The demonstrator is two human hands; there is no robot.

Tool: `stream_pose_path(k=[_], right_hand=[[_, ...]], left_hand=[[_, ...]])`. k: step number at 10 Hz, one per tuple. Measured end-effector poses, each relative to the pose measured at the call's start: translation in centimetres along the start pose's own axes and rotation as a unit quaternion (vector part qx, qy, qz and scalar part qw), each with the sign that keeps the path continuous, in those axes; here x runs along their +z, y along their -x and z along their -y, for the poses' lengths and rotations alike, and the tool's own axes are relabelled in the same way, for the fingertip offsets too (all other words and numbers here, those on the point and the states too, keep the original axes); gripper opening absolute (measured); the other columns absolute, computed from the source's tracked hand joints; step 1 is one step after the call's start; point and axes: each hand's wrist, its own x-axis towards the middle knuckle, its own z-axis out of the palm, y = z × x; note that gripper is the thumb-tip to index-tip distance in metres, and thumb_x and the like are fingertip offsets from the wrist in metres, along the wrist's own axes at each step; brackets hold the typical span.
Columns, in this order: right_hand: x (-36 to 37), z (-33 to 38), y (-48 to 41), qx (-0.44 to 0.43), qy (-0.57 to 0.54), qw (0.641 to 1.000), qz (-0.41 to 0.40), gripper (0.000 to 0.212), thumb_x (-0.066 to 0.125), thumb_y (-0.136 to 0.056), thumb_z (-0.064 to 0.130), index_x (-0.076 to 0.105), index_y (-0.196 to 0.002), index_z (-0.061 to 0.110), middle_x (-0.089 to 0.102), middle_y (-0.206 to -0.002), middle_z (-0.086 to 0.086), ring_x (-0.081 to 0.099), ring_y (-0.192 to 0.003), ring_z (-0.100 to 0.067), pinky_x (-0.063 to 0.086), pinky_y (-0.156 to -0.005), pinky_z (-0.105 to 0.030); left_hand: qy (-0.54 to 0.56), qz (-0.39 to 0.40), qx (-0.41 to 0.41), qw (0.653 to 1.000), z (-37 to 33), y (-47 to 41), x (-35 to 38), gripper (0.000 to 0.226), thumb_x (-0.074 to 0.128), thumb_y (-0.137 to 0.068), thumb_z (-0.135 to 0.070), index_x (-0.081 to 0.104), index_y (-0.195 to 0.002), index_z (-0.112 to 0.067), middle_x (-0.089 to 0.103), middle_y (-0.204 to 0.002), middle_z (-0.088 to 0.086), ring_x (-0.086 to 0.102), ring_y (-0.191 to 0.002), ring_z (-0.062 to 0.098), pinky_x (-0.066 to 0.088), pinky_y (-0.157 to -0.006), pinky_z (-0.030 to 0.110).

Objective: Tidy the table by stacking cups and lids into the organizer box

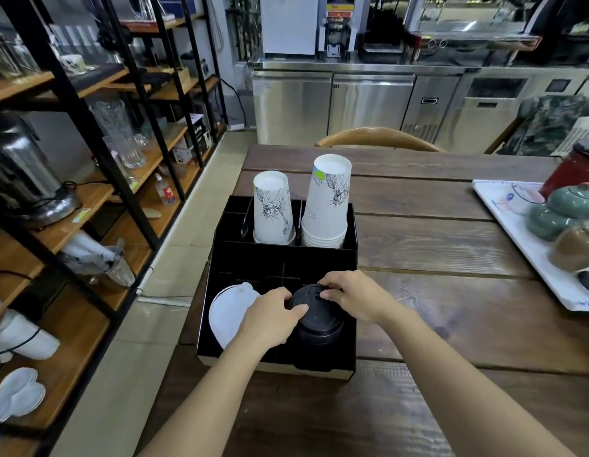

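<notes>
A black organizer box stands at the left edge of the wooden table. Its back compartments hold two upside-down stacks of white printed paper cups, a shorter stack on the left and a taller one on the right. White lids lie in the front left compartment. A stack of black lids sits in the front right compartment. My left hand grips the black stack's left side, and my right hand grips its top right edge.
A white tray with green and brown lidded jars and a red pot sits at the table's right. A wooden chair back stands beyond the far edge. Shelving with glassware and a kettle lines the left; steel counters fill the back.
</notes>
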Motion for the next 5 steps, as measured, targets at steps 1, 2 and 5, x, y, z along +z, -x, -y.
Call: stream_pose_path(k=[1,2,5], right_hand=[[-0.2,0.3,-0.3,0.022,0.024,0.999,0.018,0.018,0.056,-0.090,0.021,0.064,-0.103,0.010,0.070,-0.097,-0.008,0.057,-0.084,-0.020,0.043,-0.075,-0.032],[-0.1,0.4,-0.5,0.022,0.039,0.999,0.018,0.019,0.057,-0.090,0.021,0.063,-0.103,0.009,0.069,-0.094,-0.012,0.057,-0.085,-0.024,0.043,-0.075,-0.034],[-0.1,0.5,0.6,0.019,0.034,0.999,0.007,0.043,0.050,-0.094,0.030,0.046,-0.134,0.015,0.058,-0.131,-0.008,0.054,-0.119,-0.026,0.043,-0.096,-0.034]], left_hand=[[0.030,-0.012,0.001,0.999,0.3,0.0,0.3,0.038,0.057,-0.088,-0.038,0.056,-0.120,-0.017,0.068,-0.084,0.008,0.071,-0.079,0.030,0.059,-0.075,0.046],[0.056,-0.020,-0.002,0.998,0.8,0.0,0.7,0.042,0.059,-0.087,-0.037,0.056,-0.123,-0.016,0.067,-0.084,0.006,0.071,-0.077,0.028,0.060,-0.075,0.046],[-0.017,-0.021,0.013,1.000,1.5,-0.1,0.4,0.054,0.048,-0.090,-0.048,0.047,-0.134,-0.017,0.068,-0.109,0.016,0.065,-0.099,0.033,0.053,-0.081,0.042]])
